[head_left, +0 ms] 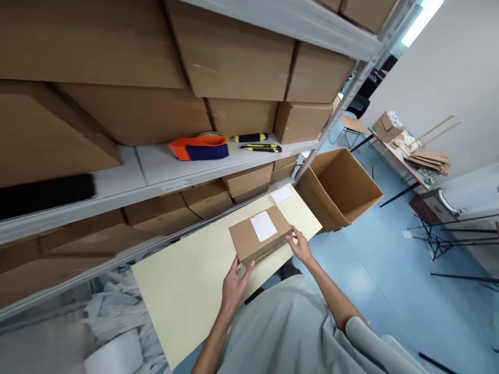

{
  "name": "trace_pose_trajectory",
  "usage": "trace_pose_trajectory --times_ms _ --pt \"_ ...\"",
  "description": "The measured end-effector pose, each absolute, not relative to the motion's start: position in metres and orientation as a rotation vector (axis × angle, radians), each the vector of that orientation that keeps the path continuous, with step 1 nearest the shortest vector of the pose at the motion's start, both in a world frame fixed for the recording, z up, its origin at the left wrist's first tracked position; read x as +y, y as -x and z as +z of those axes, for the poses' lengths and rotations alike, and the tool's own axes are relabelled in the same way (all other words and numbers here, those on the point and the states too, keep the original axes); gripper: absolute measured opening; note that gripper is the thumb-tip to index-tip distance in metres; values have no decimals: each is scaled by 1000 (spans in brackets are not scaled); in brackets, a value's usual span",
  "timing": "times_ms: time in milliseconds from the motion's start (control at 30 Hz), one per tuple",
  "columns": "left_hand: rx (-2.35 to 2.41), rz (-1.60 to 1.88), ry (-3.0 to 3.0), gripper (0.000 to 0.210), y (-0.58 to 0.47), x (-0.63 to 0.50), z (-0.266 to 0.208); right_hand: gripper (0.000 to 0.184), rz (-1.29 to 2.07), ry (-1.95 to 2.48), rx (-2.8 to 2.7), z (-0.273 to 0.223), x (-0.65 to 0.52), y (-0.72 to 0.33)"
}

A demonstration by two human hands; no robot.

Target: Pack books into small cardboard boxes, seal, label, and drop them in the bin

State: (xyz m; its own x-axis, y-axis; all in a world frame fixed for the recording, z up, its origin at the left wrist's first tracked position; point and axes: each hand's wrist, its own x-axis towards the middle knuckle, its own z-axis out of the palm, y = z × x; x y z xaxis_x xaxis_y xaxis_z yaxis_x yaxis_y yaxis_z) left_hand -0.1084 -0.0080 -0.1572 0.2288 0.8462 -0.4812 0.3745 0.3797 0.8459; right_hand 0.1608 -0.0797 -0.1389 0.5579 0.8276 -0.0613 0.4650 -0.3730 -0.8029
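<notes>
Where the small box point(246, 241) sits: at the cream table point(183, 291), right of its middle and near the edge closest to the person; I cannot tell whether its base lies flat.
Box top: brown cardboard, bearing a white label point(264, 226).
Left hand point(233, 285): at the box's near left corner, thumb and fingers apart and holding that corner between them.
Right hand point(301, 246): at the box's right end, fingers bent around the edge and holding it.
White slip point(281, 195): flat on the table, just behind the box.
Shelf point(130, 166): above the table's far side, carrying an orange and blue tape dispenser point(202, 148), two yellow and black knives point(250, 137) and a row of cardboard boxes point(241, 115).
Large open box point(320, 200): at the table's right end, its flaps out of the way and its mouth facing up.
White roll point(117, 356): at the lower left, beside crumpled pale sheeting point(117, 301).
Back table point(405, 165): well apart on the right, holding flattened cardboard point(429, 158).
Floor point(362, 285): blue and glossy.
</notes>
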Motion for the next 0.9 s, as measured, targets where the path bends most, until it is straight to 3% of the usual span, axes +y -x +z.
trace_pose_trajectory --times_ms 167,333,633,900 --pt "1305 501 -1231 82 54 -10 -102 61 377 1986 -1026 -69 -84 -210" --pt "1312 557 -1264 83 -37 -9 -70 62 182 1896 -1033 -39 -75 -273" --pt "1489 586 -1322 77 -234 -9 -19 66 349 1866 -866 -43 -93 -456" --pt "1150 452 -1654 75 -397 25 -21 66 301 1953 -341 -77 -123 -587"
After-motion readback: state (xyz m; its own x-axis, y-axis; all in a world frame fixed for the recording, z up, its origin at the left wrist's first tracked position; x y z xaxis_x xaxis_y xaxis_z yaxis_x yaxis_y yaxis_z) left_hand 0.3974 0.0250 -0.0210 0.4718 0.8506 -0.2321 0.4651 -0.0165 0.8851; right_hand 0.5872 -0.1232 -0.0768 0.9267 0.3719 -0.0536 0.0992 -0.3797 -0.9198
